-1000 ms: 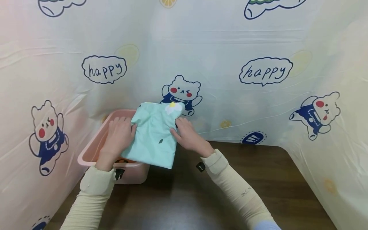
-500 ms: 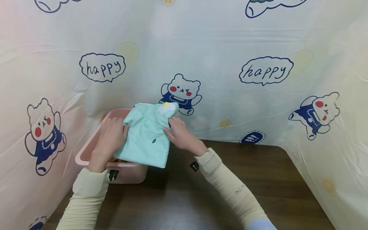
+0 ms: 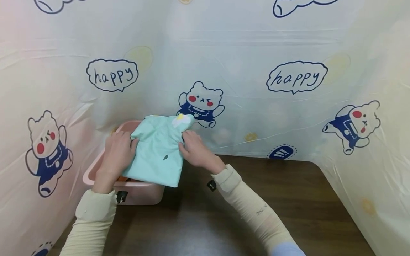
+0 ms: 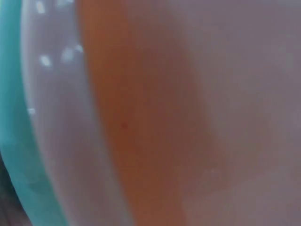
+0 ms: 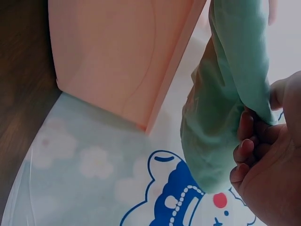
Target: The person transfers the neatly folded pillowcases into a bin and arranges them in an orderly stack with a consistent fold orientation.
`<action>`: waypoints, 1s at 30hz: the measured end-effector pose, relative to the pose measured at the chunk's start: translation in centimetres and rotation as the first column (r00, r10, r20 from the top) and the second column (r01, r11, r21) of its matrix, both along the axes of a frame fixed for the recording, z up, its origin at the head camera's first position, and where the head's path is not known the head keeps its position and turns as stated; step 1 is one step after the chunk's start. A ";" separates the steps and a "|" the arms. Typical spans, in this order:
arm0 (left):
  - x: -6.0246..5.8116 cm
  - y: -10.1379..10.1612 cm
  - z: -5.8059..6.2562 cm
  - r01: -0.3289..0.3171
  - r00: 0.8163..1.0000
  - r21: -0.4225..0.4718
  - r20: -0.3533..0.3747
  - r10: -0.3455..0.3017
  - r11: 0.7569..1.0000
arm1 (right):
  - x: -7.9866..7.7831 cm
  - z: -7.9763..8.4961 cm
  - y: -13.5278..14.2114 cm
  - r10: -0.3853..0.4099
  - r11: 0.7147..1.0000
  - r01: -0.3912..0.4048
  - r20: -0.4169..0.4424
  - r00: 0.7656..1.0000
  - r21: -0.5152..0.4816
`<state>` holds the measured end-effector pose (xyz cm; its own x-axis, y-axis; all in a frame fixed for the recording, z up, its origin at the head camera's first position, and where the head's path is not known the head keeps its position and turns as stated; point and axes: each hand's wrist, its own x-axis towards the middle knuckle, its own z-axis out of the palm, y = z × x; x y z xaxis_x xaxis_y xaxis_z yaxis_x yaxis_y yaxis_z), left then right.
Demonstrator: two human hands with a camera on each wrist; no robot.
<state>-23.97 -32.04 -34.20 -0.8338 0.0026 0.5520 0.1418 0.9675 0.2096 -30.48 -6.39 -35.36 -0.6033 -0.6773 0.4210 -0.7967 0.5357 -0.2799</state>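
Observation:
A folded mint-green cloth (image 3: 157,153) with a white-and-yellow flower and a dark leaf print hangs between both hands, above and partly beyond the right side of a pink plastic bin (image 3: 141,195). At its left edge my left hand (image 3: 115,153) grips it with the thumb on top; the other fingertips are hidden. My right hand (image 3: 196,149) holds the opposite edge. In the right wrist view, the right hand's curled fingers (image 5: 245,149) pinch the cloth (image 5: 207,132) against the thumb. The left wrist view is blurred and shows the bin's rim (image 4: 66,122) but no hand.
Something orange (image 3: 123,179) lies inside the bin, mostly covered. The bin stands at the left of a dark wooden table (image 3: 272,199). A pale sheet printed with bears and "happy" bubbles (image 3: 296,77) hangs behind and along both sides.
Both hands have carried the cloth leftward, so that it covers more of the bin's opening. The grip of each hand looks the same.

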 end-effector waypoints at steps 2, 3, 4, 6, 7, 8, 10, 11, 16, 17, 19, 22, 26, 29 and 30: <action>0.0 -0.2 -0.2 -0.007 1.000 0.011 -0.007 0.008 1.000 | 0.0 0.0 -0.2 -0.002 1.000 0.002 -0.002 1.000 0.003; 0.0 -0.3 -0.2 -0.014 1.000 0.017 -0.006 0.014 1.000 | 0.0 0.0 -0.2 -0.001 1.000 0.001 -0.001 1.000 0.003; 0.0 -0.4 -0.2 -0.018 1.000 0.022 -0.002 0.019 1.000 | 0.0 0.0 -0.3 0.004 1.000 -0.004 -0.002 1.000 0.000; 0.1 -0.6 -0.3 -0.025 1.000 0.034 0.003 0.025 0.999 | -0.1 -0.1 -0.5 0.013 1.000 -0.013 0.003 1.000 -0.006; 0.1 -0.7 -0.2 -0.028 1.000 0.038 0.003 0.028 0.999 | -0.1 -0.1 -0.6 0.020 1.000 -0.020 0.001 1.000 -0.005; 0.2 -0.7 -0.2 -0.030 1.000 0.039 0.001 0.030 0.999 | -0.2 -0.1 -0.7 0.026 1.000 -0.026 0.001 1.000 -0.004; 0.3 -0.9 -0.1 -0.032 0.999 0.038 -0.005 0.032 0.999 | -0.3 0.0 -0.9 0.042 0.999 -0.042 0.004 0.999 0.000; 0.3 -1.0 -0.1 -0.032 0.999 0.039 -0.008 0.033 0.999 | -0.3 0.0 -1.0 0.044 0.999 -0.044 0.003 0.999 0.006; 0.4 -1.5 0.1 -0.045 0.998 0.026 -0.036 0.046 0.999 | -0.3 0.5 -1.6 0.053 0.998 -0.052 -0.015 0.998 0.034; 0.4 -1.6 0.1 -0.049 0.998 0.028 -0.037 0.050 0.998 | -0.3 0.6 -1.8 0.049 0.998 -0.048 -0.022 0.999 0.042; 0.4 -1.8 0.2 -0.061 0.997 0.035 -0.044 0.062 0.998 | -0.3 0.8 -2.1 0.044 0.997 -0.042 -0.026 0.999 0.058; 0.4 -2.2 0.2 -0.069 0.996 0.042 -0.045 0.071 0.997 | -0.4 1.0 -2.7 0.037 0.997 -0.036 -0.017 0.999 0.075; 0.6 -2.9 0.4 -0.080 0.996 0.047 -0.042 0.082 0.996 | -0.6 1.2 -3.4 0.035 0.995 -0.033 -0.025 0.999 0.091; 0.7 -3.3 0.5 -0.094 0.995 0.049 -0.026 0.096 0.994 | -0.8 1.4 -3.9 0.042 0.994 -0.038 -0.034 0.999 0.104; 0.7 -3.4 0.5 -0.100 0.995 0.047 -0.020 0.101 0.994 | -0.9 1.4 -4.1 0.045 0.994 -0.041 -0.035 0.998 0.105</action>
<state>-23.27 -35.49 -33.69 -0.8158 -0.1063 0.5684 0.0496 0.9665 0.2519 -31.33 -10.46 -33.97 -0.5579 -0.7437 0.3683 -0.8285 0.5253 -0.1941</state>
